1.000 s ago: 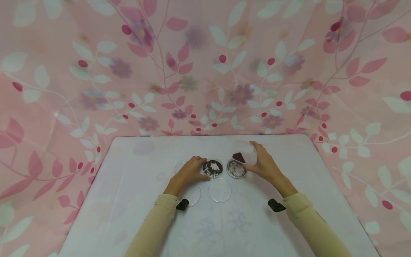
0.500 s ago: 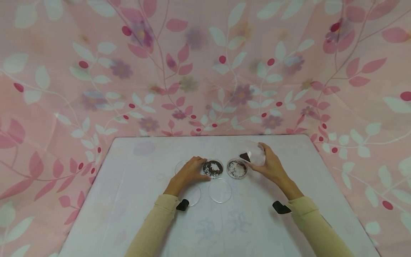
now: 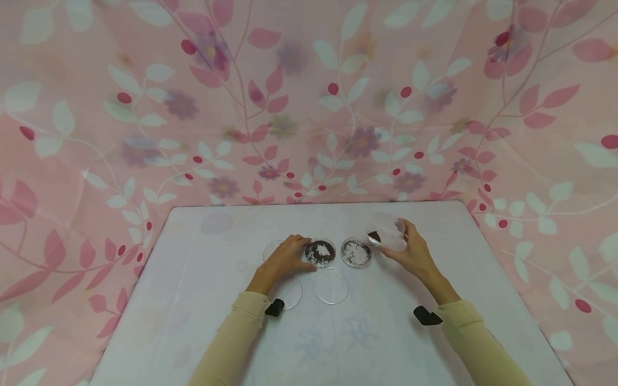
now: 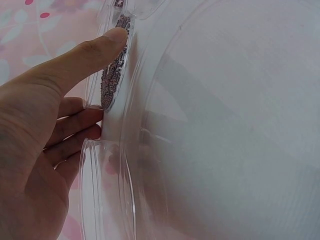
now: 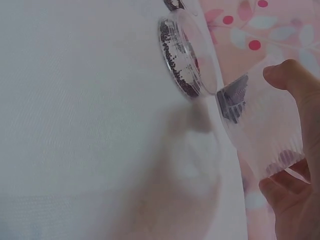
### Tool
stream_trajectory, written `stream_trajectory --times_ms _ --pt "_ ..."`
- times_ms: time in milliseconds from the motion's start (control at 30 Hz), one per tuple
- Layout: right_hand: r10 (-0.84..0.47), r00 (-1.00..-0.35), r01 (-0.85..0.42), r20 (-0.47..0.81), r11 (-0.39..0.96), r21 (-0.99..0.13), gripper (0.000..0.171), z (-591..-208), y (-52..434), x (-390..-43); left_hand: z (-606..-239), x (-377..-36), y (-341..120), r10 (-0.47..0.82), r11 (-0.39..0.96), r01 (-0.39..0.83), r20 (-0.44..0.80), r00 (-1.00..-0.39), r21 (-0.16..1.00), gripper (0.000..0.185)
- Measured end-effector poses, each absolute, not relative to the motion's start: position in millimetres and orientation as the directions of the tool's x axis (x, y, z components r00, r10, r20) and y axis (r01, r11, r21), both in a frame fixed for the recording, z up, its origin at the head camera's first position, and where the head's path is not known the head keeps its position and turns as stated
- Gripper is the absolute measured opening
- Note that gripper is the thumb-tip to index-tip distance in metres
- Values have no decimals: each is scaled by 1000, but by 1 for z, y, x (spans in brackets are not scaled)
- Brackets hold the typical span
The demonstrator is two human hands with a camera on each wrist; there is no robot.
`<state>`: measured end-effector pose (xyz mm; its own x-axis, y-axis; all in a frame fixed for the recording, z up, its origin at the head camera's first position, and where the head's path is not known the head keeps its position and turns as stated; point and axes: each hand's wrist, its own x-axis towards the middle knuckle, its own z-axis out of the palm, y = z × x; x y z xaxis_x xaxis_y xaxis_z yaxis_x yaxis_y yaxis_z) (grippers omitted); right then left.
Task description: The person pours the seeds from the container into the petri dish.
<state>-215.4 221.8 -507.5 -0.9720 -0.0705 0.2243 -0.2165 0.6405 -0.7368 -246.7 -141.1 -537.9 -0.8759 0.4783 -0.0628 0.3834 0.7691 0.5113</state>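
My left hand [image 3: 285, 258] holds the edge of a clear petri dish [image 3: 335, 252] of dark granules around a pale centre. In the left wrist view, the thumb lies at one side of that dish and the fingers at the other. My right hand [image 3: 410, 252] grips a clear plastic cup [image 5: 267, 125], tilted leftward, with dark granules [image 3: 374, 237] gathered near its mouth. Just left of the cup stands a second petri dish [image 3: 357, 267], its bottom thinly scattered with dark granules. In the right wrist view the cup is apart from the table.
Several clear round dishes or lids lie on the white tabletop [image 3: 232, 343]: one lid [image 3: 330, 303] in front of the filled dish, another [image 3: 295, 304] beside the left wrist, one [image 3: 265, 247] partly behind the left hand. A pink floral cloth [image 3: 299, 107] hangs behind the table.
The right hand has moved right with the cup, away from over the second dish, uncovering more of it. Fewer dark granules show in the cup. The left hand stays put.
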Motion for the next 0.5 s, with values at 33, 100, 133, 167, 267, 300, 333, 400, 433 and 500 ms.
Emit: stream_trajectory --times_ms 33,100,133,167,267,300,333,400,433,500 --pt "-63 -975 -203 213 639 -742 94 -509 223 -214 -538 -247 -141 479 768 384 -63 -876 512 84" --pt "-44 -981 -175 191 632 -755 94 -511 225 -212 -538 -247 -141 480 768 384 -64 -875 513 84" --pt "-36 -982 -165 184 629 -760 95 -512 226 -212 -539 -247 -141 482 768 387 -62 -874 511 84" --pt "-29 -984 -155 177 628 -762 95 -513 227 -211 -539 -247 -141 483 768 389 -62 -873 509 84" --pt "-14 -986 -139 166 618 -773 95 -515 230 -210 -539 -247 -142 484 770 393 -59 -873 503 84" --pt "-10 -986 -136 165 616 -776 95 -516 232 -210 -539 -248 -142 483 770 392 -59 -874 503 84" --pt "-6 -986 -133 164 614 -778 95 -517 233 -209 -539 -248 -142 482 771 392 -58 -874 503 84" --pt "2 -988 -123 156 606 -786 94 -518 235 -208 -539 -248 -141 480 771 388 -60 -875 506 84" --pt "6 -988 -118 152 603 -789 94 -519 236 -207 -539 -248 -141 479 771 386 -62 -875 507 84" --pt "14 -989 -109 146 591 -800 93 -521 239 -206 -539 -247 -141 479 771 384 -66 -875 508 84"
